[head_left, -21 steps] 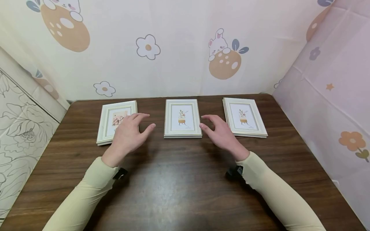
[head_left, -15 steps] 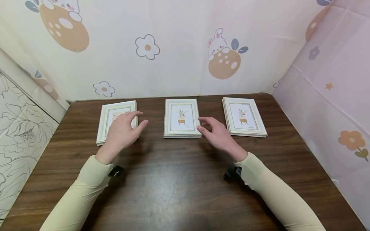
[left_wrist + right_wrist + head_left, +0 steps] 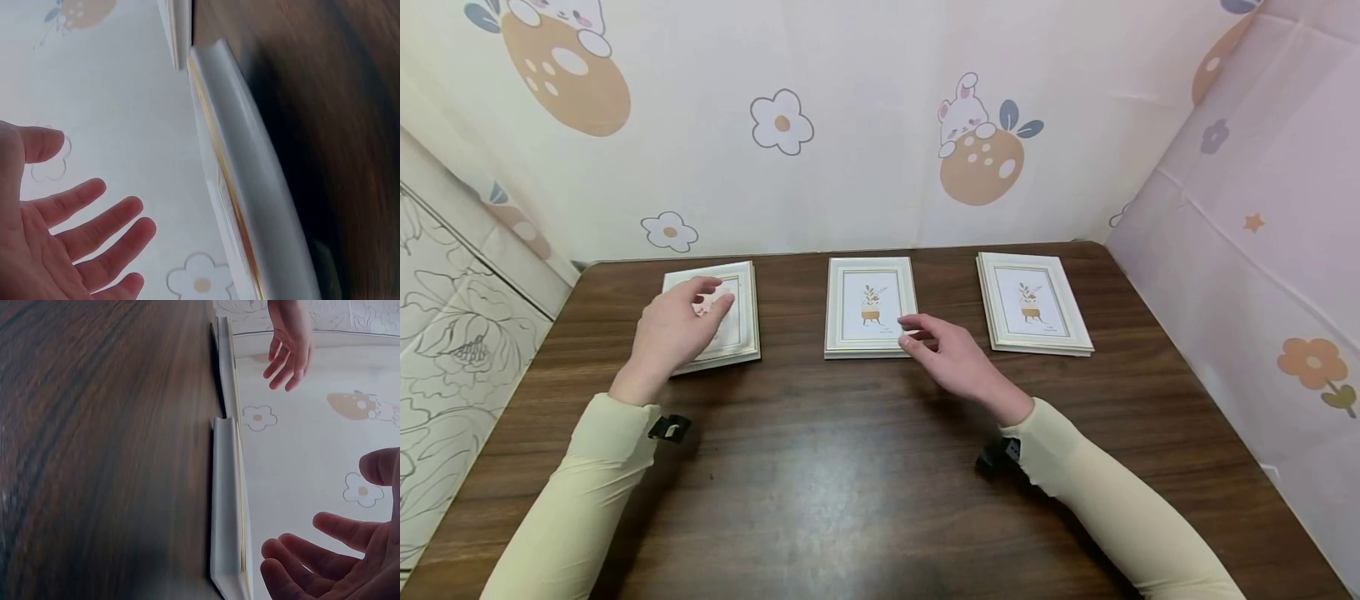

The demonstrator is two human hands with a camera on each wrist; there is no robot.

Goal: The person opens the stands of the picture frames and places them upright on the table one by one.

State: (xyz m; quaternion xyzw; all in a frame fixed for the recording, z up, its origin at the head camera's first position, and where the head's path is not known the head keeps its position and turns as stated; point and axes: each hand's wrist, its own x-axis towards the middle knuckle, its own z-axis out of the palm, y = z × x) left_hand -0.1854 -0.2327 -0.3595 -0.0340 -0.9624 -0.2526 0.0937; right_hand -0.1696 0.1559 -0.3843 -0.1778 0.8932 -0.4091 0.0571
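Three white picture frames lie face up along the back of a table. My left hand hovers over the left picture frame, its fingers loosely bent and holding nothing; it hides much of the pink flower picture. In the left wrist view those fingers are spread above the edge of the picture frame. My right hand is over the lower right corner of the middle picture frame, its fingers relaxed with nothing between them. The right wrist view has that picture frame below the right fingers.
The right picture frame shows a plant-pot print like the middle one. All three rest on the dark wooden table. A patterned curtain rises behind the back edge, and another pale sheet stands along the right side.
My left hand has moved left across the left picture frame, uncovering its right side. My right hand has drifted slightly left and toward me, now overlapping the middle picture frame. The frames stay put.
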